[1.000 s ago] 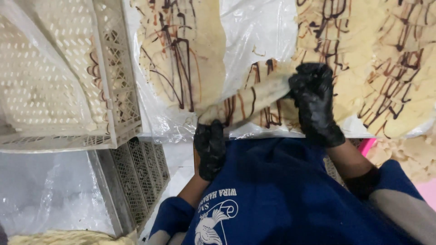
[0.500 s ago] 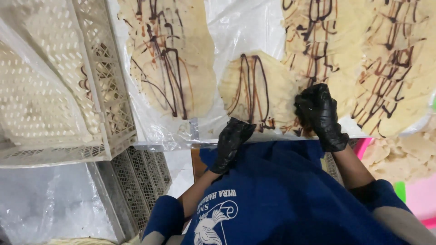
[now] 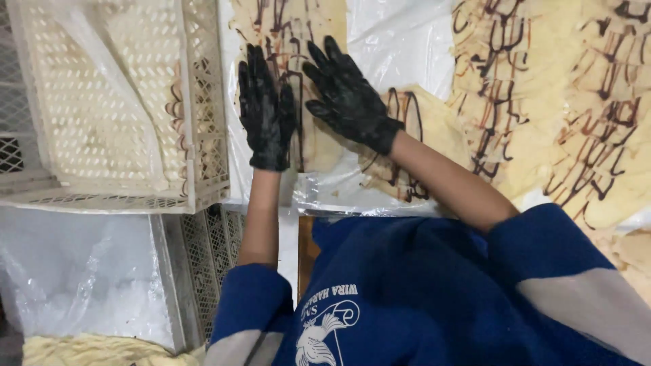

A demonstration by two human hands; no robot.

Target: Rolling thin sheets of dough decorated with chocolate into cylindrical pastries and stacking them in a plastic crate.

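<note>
Both hands wear black gloves. My left hand (image 3: 266, 108) lies flat with fingers spread on a thin pale pastry sheet (image 3: 291, 41) streaked with dark chocolate lines. My right hand (image 3: 346, 95) rests open on the same sheet, just to the right, fingers pointing up and left. A smaller chocolate-streaked piece (image 3: 424, 129) lies under my right forearm on clear plastic wrap (image 3: 397, 41). Neither hand grips anything.
A cream perforated plastic crate (image 3: 203, 122) lined with plastic stands at the left, with more pastry along its inner wall. Several chocolate-drizzled sheets (image 3: 576, 102) cover the right side. Another crate (image 3: 203, 251) and a bag of pale dough (image 3: 95, 349) sit lower left.
Both hands let go of the small pastry piece they held near my body, left it flat on the plastic, and reached forward and left onto the larger sheet, fingers now spread.
</note>
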